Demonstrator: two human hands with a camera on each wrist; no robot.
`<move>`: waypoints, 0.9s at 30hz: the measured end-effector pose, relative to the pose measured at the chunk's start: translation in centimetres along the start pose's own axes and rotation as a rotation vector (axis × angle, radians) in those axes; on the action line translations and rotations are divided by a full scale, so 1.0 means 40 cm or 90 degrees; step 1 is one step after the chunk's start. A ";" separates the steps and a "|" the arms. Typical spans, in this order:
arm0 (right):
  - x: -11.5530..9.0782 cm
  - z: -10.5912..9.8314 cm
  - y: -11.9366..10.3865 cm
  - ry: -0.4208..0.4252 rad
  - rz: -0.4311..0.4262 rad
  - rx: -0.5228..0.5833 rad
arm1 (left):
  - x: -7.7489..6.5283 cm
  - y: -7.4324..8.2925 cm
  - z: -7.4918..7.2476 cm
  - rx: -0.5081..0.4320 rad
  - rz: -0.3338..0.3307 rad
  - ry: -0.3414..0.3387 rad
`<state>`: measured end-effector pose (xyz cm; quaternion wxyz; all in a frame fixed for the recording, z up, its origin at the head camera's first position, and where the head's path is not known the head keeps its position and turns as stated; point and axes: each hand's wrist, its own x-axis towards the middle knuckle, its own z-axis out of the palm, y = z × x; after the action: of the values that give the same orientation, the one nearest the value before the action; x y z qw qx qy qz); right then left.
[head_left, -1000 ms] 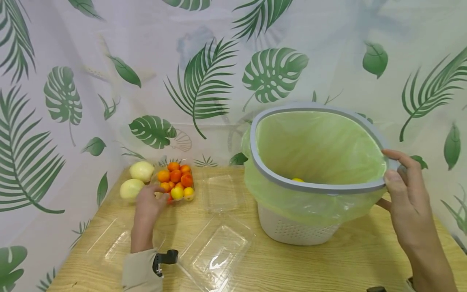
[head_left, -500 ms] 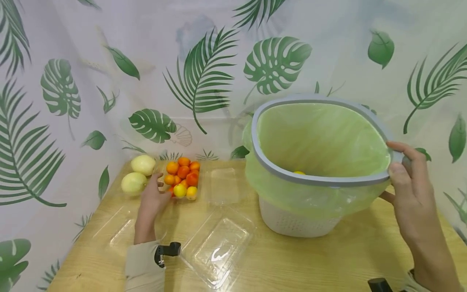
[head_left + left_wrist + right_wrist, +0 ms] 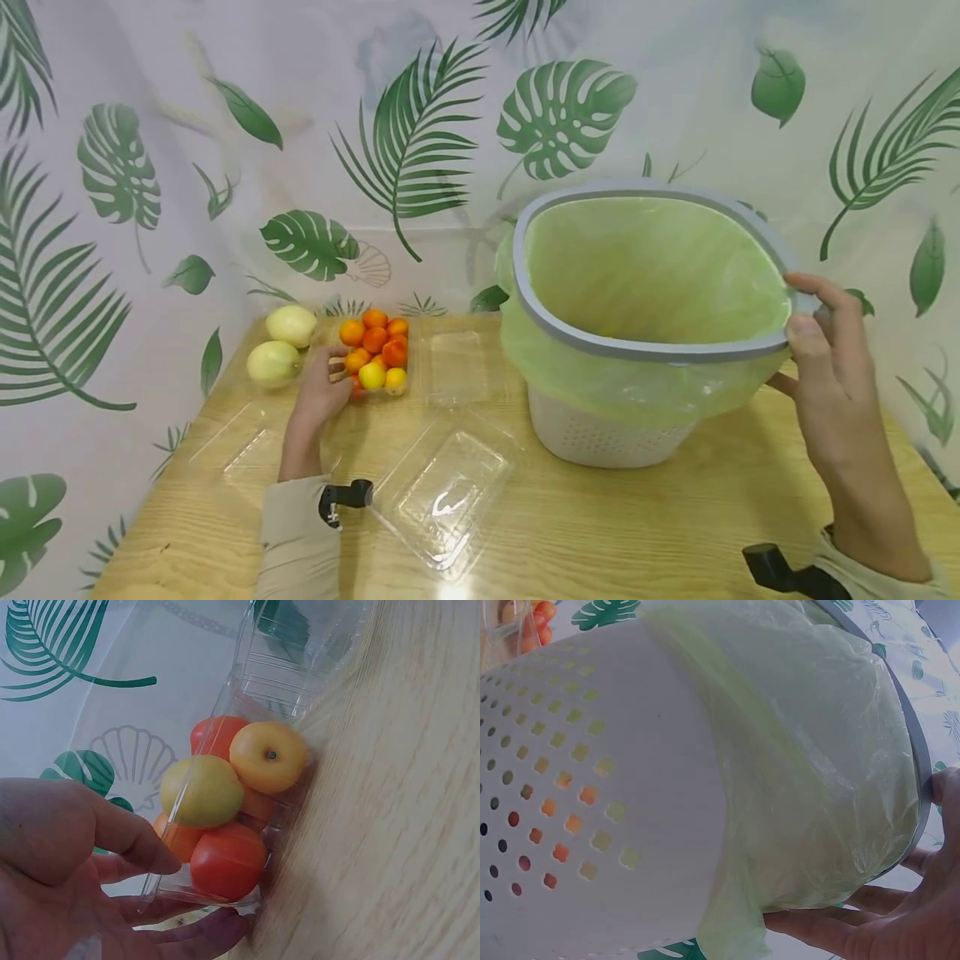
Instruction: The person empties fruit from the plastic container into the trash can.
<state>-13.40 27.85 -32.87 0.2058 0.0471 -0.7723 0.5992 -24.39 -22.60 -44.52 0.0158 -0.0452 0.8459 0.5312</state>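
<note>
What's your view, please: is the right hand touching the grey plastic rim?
Touching: the head view shows the right hand gripping the rim at one end.

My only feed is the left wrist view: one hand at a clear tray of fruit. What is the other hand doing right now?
Observer: The right hand grips the grey rim of a white bin.
Operator: I can't see that from here. Any sign of something inside it?
Observer: Yes, in the right wrist view orange and red patches show through its perforated wall, so it likely holds something, though I can't tell exactly what.
</note>
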 end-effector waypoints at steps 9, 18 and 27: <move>-0.001 0.006 -0.006 -0.002 0.008 -0.096 | 0.006 0.001 -0.015 -0.049 0.006 -0.002; -0.007 0.005 -0.003 0.002 0.009 -0.110 | 0.007 0.016 -0.015 -0.179 -0.039 -0.010; -0.002 0.004 0.003 -0.005 -0.008 -0.101 | 0.004 0.027 -0.028 -0.247 -0.076 -0.011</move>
<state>-13.41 27.72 -33.03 0.2096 0.0381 -0.8180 0.5343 -24.62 -23.18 -43.09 0.0456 -0.0929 0.7236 0.6824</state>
